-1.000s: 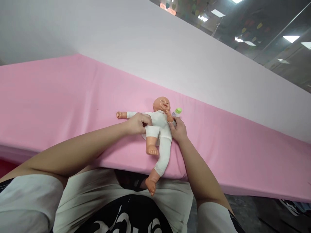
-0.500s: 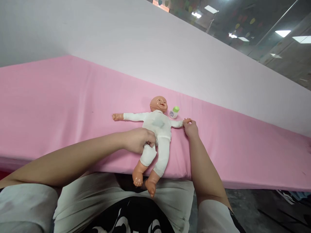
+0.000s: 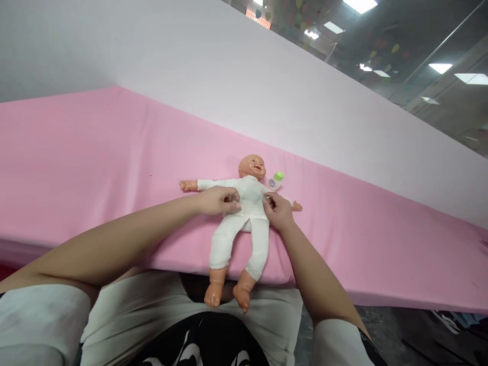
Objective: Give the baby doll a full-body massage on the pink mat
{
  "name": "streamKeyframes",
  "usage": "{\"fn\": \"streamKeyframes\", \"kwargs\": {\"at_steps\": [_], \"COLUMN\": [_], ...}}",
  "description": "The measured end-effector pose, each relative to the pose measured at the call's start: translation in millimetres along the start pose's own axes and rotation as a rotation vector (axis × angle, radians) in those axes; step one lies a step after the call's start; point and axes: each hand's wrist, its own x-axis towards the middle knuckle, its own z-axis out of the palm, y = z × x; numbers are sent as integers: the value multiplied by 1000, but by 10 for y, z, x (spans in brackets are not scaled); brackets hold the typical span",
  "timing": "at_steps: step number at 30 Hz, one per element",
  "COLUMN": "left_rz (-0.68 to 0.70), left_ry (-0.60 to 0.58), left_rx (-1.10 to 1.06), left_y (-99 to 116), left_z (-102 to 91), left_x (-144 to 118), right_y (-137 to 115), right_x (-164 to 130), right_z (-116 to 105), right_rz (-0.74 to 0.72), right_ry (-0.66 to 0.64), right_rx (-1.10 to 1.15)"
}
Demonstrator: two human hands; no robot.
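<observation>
A baby doll in a white suit lies face up on the pink surface, arms spread, feet hanging past the near edge. My left hand pinches the suit at the doll's chest on its left side. My right hand pinches the suit at the chest on the other side, over the doll's upper arm. A small white bottle with a green cap lies just right of the doll's head.
A pale wall rises behind the pink surface. The surface's near edge runs in front of my torso, and dark floor shows at the lower right. Ceiling lights and glass panels fill the upper right.
Both legs now lie straight and apart. My left hand moved up from the doll's thigh to its chest. My right hand left the doll's hand and came in to the chest.
</observation>
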Motion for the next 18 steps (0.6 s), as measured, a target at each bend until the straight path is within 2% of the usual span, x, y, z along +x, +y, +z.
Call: {"fn": "streamKeyframes", "kwargs": {"at_steps": [3, 7, 11, 15, 18], "left_rz": [-67, -101, -185, -298, -334], "left_ry": [172, 298, 318, 326, 276], "left_rx": [172, 319, 398, 462, 529], "left_y": [-123, -186, -247, -325, -366], "left_z": [3, -29, -76, -65, -30], "left_x": [79, 116, 138, 166, 198], "right_y": [-105, -159, -294, -500, -622], "right_x": [2, -12, -118, -283, -392], "right_z": [85, 104, 65, 49, 107], "right_rz": [-132, -213, -288, -423, -580], "right_ry": [-15, -122, -230, -250, -256], "right_rx": [-41, -55, -111, -256, -273]}}
